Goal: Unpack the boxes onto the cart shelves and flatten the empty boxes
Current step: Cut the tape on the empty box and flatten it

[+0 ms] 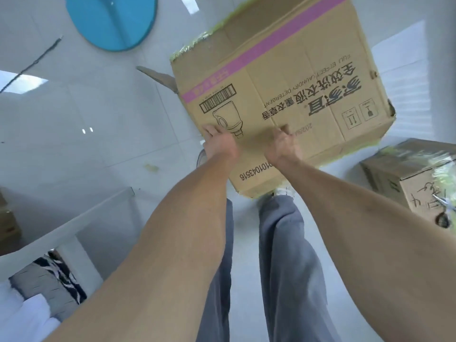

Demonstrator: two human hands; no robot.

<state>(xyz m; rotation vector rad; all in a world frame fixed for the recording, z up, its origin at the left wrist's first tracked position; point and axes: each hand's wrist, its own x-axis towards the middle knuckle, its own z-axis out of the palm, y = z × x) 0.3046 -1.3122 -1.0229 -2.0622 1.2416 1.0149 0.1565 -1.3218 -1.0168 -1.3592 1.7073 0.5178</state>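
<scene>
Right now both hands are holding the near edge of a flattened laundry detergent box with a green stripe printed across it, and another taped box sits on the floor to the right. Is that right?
Not quite: the stripe on the laundry detergent box is pink, not green, as the head view shows. The rest holds: the left hand and right hand both have a grip on its near edge, and a taped box sits on the floor to the right.

Second box [417,178] cut off at right; shoes under held carton [283,95].

Pale tiled floor [74,107]; bearing a taped cardboard box [414,178] at the right edge and a round blue mat [111,21] at the far edge.
</scene>
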